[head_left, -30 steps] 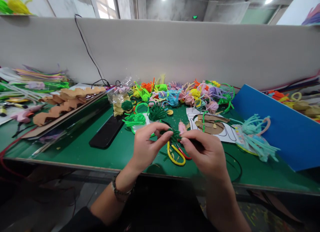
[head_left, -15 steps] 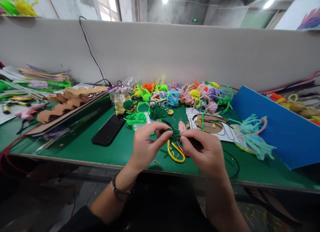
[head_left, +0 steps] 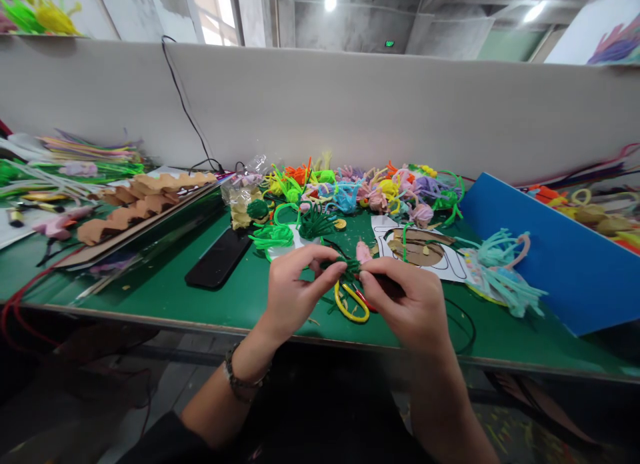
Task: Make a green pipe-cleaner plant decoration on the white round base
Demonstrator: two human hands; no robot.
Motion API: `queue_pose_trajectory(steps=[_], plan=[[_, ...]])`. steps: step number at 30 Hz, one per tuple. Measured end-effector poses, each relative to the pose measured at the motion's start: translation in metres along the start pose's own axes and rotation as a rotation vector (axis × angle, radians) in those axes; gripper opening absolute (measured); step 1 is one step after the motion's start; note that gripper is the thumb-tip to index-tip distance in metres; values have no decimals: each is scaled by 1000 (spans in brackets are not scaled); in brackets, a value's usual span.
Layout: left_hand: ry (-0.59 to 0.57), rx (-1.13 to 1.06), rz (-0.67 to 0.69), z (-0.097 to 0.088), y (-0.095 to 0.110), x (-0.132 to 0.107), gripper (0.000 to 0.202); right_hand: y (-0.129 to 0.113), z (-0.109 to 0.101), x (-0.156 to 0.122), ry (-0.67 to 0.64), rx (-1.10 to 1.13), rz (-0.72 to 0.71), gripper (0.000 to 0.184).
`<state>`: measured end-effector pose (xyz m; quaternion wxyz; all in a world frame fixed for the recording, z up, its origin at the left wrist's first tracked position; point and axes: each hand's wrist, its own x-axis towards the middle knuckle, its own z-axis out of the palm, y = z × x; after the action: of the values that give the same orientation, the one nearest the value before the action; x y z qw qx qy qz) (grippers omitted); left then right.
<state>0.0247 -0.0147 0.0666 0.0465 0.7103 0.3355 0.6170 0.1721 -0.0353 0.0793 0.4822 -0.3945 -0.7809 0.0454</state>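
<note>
Both hands meet over the near edge of the green table (head_left: 165,297). My left hand (head_left: 295,287) and my right hand (head_left: 410,301) each pinch one end of a small dark green pipe-cleaner piece (head_left: 350,269) held between them. A pink fuzzy bit (head_left: 363,252) shows just behind my right fingers. Under the hands lie yellow-handled scissors (head_left: 350,305) with a red part beside them.
A black phone (head_left: 223,257) lies left of my hands. A heap of coloured pipe-cleaner shapes (head_left: 360,187) fills the back. A paper sheet with a brown drawing (head_left: 425,247), a teal tassel piece (head_left: 503,271) and a blue board (head_left: 550,251) sit to the right; brown cardboard cutouts (head_left: 140,201) to the left.
Both hands stay pinched on the green piece with almost no movement. The view has shifted slightly.
</note>
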Motion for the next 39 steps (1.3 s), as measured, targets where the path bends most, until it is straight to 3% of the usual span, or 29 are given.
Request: queue_pose_trajectory(steps=[9, 15, 21, 25, 29, 39], plan=[[-35, -203, -119, -4, -3, -4, 33, 0, 1, -2, 13, 0, 22, 10], [-147, -264, -242, -5, -5, -6, 36, 1, 3, -3, 29, 7, 34, 9], [-74, -449, -389, -6, -10, -14, 33, 8, 12, -5, 109, 114, 180, 18], [-261, -370, -529, -2, -13, -17, 28, 13, 20, -4, 66, 406, 316, 18], [-451, -307, -526, 7, -10, -21, 22, 12, 26, -2, 114, 596, 401, 10], [-514, -441, -478, 35, -5, -39, 14, 3, 44, -4, 334, 692, 479, 10]])
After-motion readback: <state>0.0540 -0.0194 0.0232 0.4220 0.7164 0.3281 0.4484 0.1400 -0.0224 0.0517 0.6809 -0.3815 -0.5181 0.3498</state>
